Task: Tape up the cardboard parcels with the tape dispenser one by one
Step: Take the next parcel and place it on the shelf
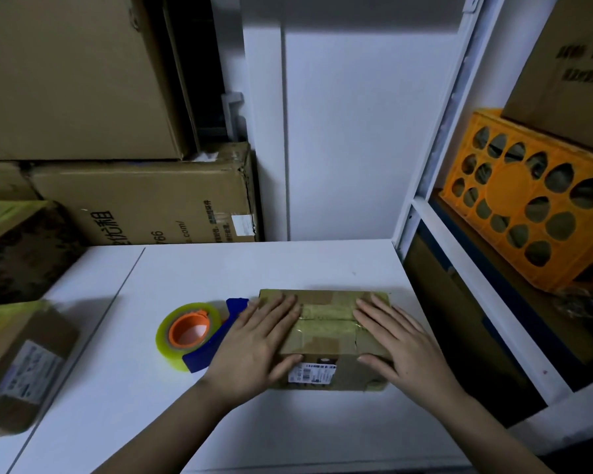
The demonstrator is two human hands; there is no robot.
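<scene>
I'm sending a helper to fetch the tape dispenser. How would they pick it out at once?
On the white table, look just left of the parcel under both hands. The tape dispenser lies there: a blue frame holding a clear-yellowish roll with an orange core, the only non-cardboard item on the table.

White table (pixel 288 265), seam line running down left part. Behind table at left: stack of large cardboard cartons, upper carton (pixel 72 73) resting on printed lower carton (pixel 144 203) with small white label near right end. White wall panel (pixel 356 114) at centre back. At right: white metal shelf frame (pixel 466 268), dark blue edging along shelf. On shelf: orange plastic crate (pixel 514 186) with oval cut-outs, tilted in view; brown carton with dark print (pixel 572 63) resting on crate.
</scene>
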